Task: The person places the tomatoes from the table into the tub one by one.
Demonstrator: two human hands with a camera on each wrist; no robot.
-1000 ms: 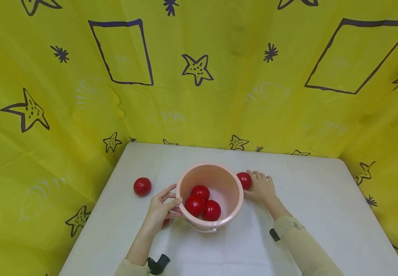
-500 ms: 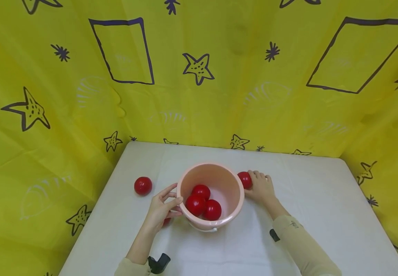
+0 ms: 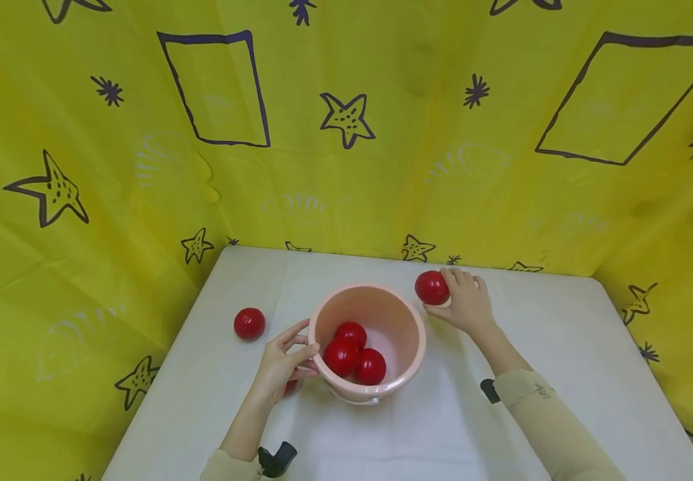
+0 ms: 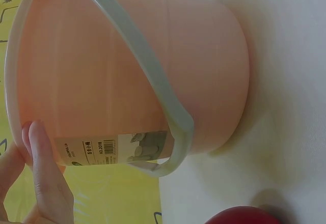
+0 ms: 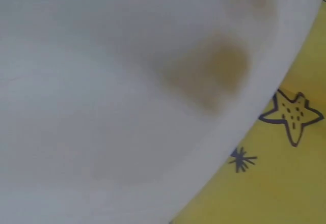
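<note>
A pink bucket (image 3: 397, 327) stands upright on the table, its pale handle (image 4: 147, 66) hanging down the side. My left hand (image 3: 276, 371) holds the bucket's rim on the left, thumb at the edge. Three red balls (image 3: 341, 357) lie inside the bucket. Beyond its right rim, my right hand (image 3: 469, 300) grips another red ball (image 3: 432, 288) between thumb and fingers, apparently raised off the table. The right wrist view shows neither that hand nor the ball, only a shadow on the cloth.
One red ball (image 3: 249, 324) rests on the white table (image 3: 538, 374) left of the bucket. Another red ball (image 3: 290, 387) is partly hidden by my left hand. Yellow curtains (image 3: 346, 187) with star drawings rise along the back and both sides.
My right hand has moved up and away from the bucket's right side, carrying the red ball. The left hand and bucket stay in place.
</note>
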